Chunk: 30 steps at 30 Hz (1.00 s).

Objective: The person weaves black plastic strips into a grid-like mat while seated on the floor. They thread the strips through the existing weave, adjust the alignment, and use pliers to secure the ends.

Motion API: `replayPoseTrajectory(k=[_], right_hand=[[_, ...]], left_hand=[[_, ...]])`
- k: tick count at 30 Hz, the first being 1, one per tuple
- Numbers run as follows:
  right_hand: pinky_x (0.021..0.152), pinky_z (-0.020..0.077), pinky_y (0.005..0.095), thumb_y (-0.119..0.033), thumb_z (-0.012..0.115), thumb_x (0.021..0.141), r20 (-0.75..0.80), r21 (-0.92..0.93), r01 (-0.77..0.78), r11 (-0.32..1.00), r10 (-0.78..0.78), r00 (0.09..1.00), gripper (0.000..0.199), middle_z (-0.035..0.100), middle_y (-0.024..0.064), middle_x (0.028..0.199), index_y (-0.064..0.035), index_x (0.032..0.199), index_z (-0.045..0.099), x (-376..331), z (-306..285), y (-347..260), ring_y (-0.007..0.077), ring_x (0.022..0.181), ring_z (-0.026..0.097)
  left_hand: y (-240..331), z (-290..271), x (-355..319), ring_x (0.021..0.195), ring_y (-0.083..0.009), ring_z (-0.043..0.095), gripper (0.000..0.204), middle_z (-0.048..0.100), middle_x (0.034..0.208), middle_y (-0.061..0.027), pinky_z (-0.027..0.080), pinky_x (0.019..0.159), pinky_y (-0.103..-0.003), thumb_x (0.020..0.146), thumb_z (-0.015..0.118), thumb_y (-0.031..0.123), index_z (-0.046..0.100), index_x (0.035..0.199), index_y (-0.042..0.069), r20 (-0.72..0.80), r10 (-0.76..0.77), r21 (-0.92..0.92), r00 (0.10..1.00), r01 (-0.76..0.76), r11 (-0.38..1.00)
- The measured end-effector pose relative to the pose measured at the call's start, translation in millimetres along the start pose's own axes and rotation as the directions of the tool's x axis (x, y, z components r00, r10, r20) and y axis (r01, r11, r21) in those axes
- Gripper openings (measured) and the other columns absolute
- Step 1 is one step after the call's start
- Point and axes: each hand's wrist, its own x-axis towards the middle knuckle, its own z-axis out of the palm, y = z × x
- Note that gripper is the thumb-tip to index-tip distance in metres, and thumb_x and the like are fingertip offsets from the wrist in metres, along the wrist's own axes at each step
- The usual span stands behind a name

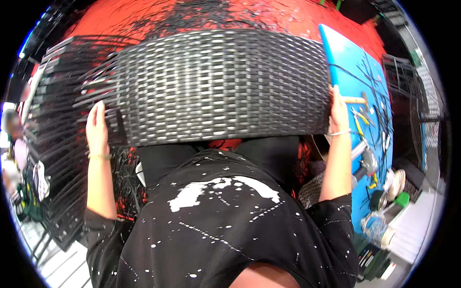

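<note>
A wide black woven wicker panel (225, 86) spans the view above my lap, its long sides running left to right. Bare frame tubes (96, 91) stick out past the weave at its left end. My left hand (97, 127) grips that end near the lower corner, with its fingers pointing up. At the opposite end, my right hand (339, 113) is closed on the panel's right edge; some of its fingertips are hidden behind the edge.
At the right, a blue board (343, 43) carries a hammer (355, 100), yellow-handled pliers (357, 120), a power tool (367, 161) and loose black strips. Many dark frames (57, 129) are stacked at the left. Black strips litter the red floor covering (110, 21).
</note>
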Motion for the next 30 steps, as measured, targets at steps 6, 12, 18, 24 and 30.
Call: replayPoseTrajectory(k=[6,12,18,24,30], right_hand=[[0.1,0.0444,0.0303,-0.043,0.048,0.106,0.091,0.036,-0.093,0.995,0.089,0.992,0.054,0.067,0.0087,0.124,0.0043,0.129,0.061,16,7,-22,0.0159,0.111,0.061],[0.099,0.0457,0.029,-0.045,0.053,0.103,0.113,0.032,-0.181,0.983,0.176,0.978,0.055,0.067,0.0098,0.125,0.0039,0.127,0.063,38,20,-33,0.0153,0.113,0.061],[0.095,0.0454,0.0282,-0.049,0.06,0.099,-0.088,-0.183,-0.125,0.975,0.11,0.99,0.06,0.069,0.0082,0.117,0.006,0.123,0.065,57,19,-14,0.0147,0.105,0.06],[0.102,0.0428,0.0311,-0.053,0.063,0.095,-0.128,-0.332,-0.055,0.942,0.013,0.992,0.07,0.068,0.0134,0.123,0.0095,0.127,0.062,43,8,-20,0.019,0.113,0.06],[0.085,0.0501,0.0325,-0.04,0.074,0.09,0.112,-0.023,0.205,0.978,-0.202,0.973,0.062,0.071,0.0089,0.098,0.0075,0.128,0.06,-25,54,-58,0.0158,0.089,0.061]], left_hand=[[-3,30,41,0.096,-0.0118,0.056,0.074,0.068,0.104,-0.0051,0.043,0.089,-0.027,0.095,0.058,0.062,0.067,0.118,-0.008,0.123,-0.23,0.084,0.965,0.22,0.972],[-8,48,76,0.1,-0.018,0.057,0.089,0.065,0.109,-0.0127,0.042,0.094,-0.03,0.086,0.062,0.069,0.062,0.123,-0.012,0.146,-0.348,0.085,0.926,0.338,0.937],[16,66,73,0.124,-0.0241,0.056,0.086,0.058,0.137,-0.0199,0.041,0.107,-0.038,0.085,0.074,0.055,0.053,0.133,-0.013,0.247,-0.396,-0.192,0.884,0.445,0.875],[43,92,81,0.11,-0.0247,0.063,0.08,0.066,0.125,-0.0158,0.049,0.096,-0.04,0.078,0.08,0.054,0.062,0.125,-0.007,0.157,-0.506,-0.176,0.848,0.528,0.831],[28,48,110,0.102,-0.0213,0.067,0.085,0.068,0.122,-0.0174,0.051,0.092,-0.035,0.083,0.072,0.061,0.063,0.12,-0.015,-0.03,-0.281,0.119,0.959,0.282,0.952]])
